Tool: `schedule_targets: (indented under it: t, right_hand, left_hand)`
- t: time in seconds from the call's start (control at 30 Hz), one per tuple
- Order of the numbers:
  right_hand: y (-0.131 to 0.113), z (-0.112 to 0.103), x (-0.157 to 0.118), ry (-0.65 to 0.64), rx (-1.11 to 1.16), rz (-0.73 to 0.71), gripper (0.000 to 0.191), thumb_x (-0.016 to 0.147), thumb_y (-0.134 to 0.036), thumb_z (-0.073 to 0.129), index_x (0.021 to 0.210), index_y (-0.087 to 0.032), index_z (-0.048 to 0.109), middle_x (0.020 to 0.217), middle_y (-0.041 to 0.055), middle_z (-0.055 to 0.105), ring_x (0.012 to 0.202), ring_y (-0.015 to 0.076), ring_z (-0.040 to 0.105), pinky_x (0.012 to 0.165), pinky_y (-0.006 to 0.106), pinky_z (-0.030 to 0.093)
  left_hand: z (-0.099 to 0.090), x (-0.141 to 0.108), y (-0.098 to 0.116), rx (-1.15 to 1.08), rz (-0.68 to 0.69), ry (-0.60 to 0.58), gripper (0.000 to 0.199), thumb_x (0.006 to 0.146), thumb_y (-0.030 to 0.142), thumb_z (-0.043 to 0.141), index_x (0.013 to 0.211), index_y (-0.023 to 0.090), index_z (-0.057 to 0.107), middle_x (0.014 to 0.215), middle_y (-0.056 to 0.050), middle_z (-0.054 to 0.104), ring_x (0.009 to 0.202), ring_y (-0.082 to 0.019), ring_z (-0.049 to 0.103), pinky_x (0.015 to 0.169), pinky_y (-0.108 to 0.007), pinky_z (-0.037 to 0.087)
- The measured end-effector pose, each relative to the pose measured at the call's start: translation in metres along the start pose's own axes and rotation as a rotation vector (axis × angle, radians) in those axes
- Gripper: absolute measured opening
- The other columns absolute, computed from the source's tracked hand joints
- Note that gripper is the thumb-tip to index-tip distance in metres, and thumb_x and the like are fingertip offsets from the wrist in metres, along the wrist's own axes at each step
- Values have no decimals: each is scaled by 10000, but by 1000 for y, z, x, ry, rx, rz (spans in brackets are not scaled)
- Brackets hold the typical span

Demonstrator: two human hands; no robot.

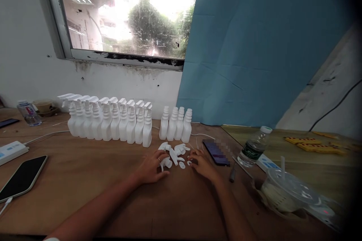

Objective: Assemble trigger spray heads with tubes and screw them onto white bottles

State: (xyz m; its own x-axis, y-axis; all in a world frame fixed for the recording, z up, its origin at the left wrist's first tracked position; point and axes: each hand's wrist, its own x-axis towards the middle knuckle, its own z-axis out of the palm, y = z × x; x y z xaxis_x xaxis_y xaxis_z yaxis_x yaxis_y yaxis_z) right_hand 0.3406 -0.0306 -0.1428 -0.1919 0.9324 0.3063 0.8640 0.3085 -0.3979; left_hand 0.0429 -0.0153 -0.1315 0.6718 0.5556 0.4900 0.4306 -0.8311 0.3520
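Several white spray trigger heads (175, 155) lie in a loose pile on the brown table. My left hand (151, 167) rests at the pile's left side, thumb and fingers apart around one spray trigger head (166, 163); whether it grips that one is unclear. A ring shows on one finger. At the right side of the pile, my right hand (202, 164) has its fingers spread and slightly bent, with the fingertips beside a small white disc (189, 163). Another white disc (182, 165) lies between the hands. Behind them stand several white bottles without heads (171, 130).
A row of white spray bottles with heads (106, 124) stands at the back left. Phones (216, 152) lie on both sides. To the right are a water bottle (252, 148), a dark small stick (232, 173) and a lidded plastic cup (285, 192). A power strip (13, 152) sits left.
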Motion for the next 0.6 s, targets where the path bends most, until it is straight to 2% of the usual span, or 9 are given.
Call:
schedule_targets:
  t: [0.07,0.13,0.23,0.33,0.47,0.6]
  right_hand:
    - [0,1,0,20,2,-9,184,749,-140,599,861,-236,710,1054,67,600,1049,259,520,938,443,403]
    - [0,-1,0,48,8,-26,137,746,-141,607,811,-226,693,1012,61,610,1015,260,530,915,441,417]
    - [-3,-5,2,116,30,-68,69,768,-164,605,723,-209,632,885,49,617,915,250,557,837,414,455]
    - [-16,-4,6,231,69,-127,117,862,-194,539,770,-209,610,831,52,612,816,222,574,755,365,475]
    - [-49,17,8,352,125,-241,126,936,-225,501,894,-214,619,846,61,646,774,198,600,712,325,484]
    - [-79,41,10,327,152,-390,115,930,-176,532,946,-224,635,844,42,673,811,190,613,769,332,486]
  left_hand:
    - [7,-1,3,2,33,-42,595,789,405,705,1325,260,490,1367,-105,495,1253,-307,468,1043,-458,399]
    - [10,-3,2,-3,19,-43,529,788,336,714,1277,256,527,1355,-92,518,1242,-298,477,1038,-452,401]
    - [7,-7,-5,-81,-31,-16,346,836,265,652,1172,236,577,1268,-76,589,1175,-258,537,993,-396,438]
    - [1,-14,-13,-216,-115,-12,278,887,268,585,1164,243,579,1188,-46,646,1067,-217,608,922,-335,476]
    - [-4,-18,-23,-424,-213,-6,263,919,304,549,1170,232,581,1127,-26,684,1010,-201,647,886,-303,497]
    - [-3,-17,-29,-612,-197,22,223,940,308,517,1122,202,590,1091,-41,689,1019,-189,655,908,-291,499]
